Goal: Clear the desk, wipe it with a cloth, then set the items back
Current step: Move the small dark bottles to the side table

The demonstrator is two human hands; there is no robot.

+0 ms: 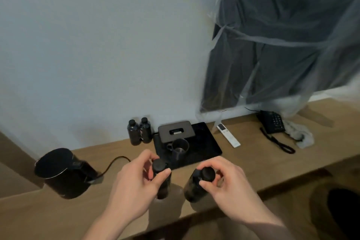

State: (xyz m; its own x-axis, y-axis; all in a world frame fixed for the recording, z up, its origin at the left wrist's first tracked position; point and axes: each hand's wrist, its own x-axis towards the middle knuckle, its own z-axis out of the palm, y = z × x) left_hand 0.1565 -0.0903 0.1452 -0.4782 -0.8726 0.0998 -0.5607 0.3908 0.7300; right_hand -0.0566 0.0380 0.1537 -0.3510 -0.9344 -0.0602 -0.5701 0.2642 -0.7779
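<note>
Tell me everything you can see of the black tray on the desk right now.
The flat black rectangular tray lies on the brown wooden desk, set askew near the wall. A black lidded box sits on its back part, and a dark mug stands in front of that. Neither hand touches it.

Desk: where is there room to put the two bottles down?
Bare desk lies between the tray and the front edge, below the remote, and between the kettle and the left hand. It is crowded at the wall: two bottles, tray with box and mug, phone, cloth.
</note>
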